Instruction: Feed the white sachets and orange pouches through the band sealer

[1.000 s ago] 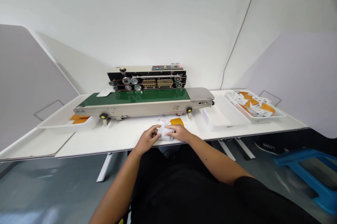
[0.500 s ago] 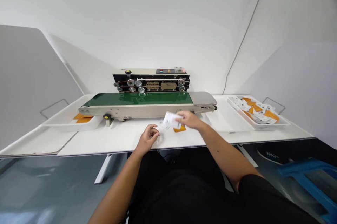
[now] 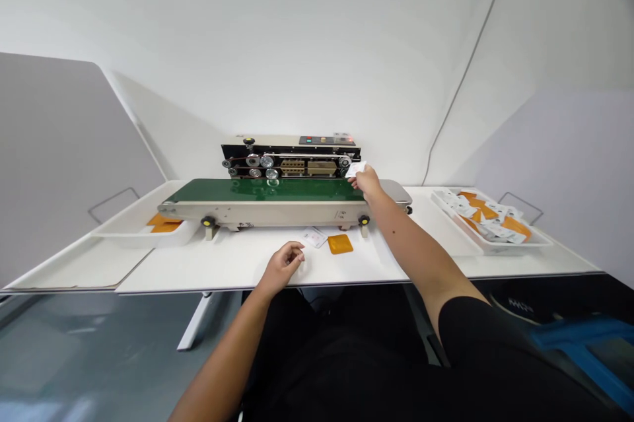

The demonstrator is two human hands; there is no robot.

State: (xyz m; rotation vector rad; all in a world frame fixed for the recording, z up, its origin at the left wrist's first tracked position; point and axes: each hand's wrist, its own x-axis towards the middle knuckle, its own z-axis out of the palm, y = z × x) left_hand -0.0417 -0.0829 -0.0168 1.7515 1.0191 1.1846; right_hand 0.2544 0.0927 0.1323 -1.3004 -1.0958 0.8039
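Note:
Pinched in the fingers of my right hand [image 3: 367, 181] is a small white sachet [image 3: 355, 170]. It is held at the right end of the rollers of a band sealer [image 3: 292, 159], above the green conveyor belt [image 3: 267, 191]. My left hand [image 3: 282, 268] rests on the table's front part, fingers loosely curled and apart from the thumb, with nothing visible in it. Just beyond its fingertips lies a white printed sachet [image 3: 315, 237]. Beside that sachet, to the right, an orange sachet [image 3: 340, 244] lies flat on the table.
A white tray [image 3: 515, 248] on the right holds many white and orange sachets. At the left, another white tray [image 3: 113, 238] contains orange sachets [image 3: 163, 224], partly behind the conveyor's end. A blue stool [image 3: 584, 349] stands on the floor at the lower right.
My right hand has carried the white sachet up and away from the table to the sealer's right end. The orange sachet is now uncovered. My left hand has stayed nearly in place.

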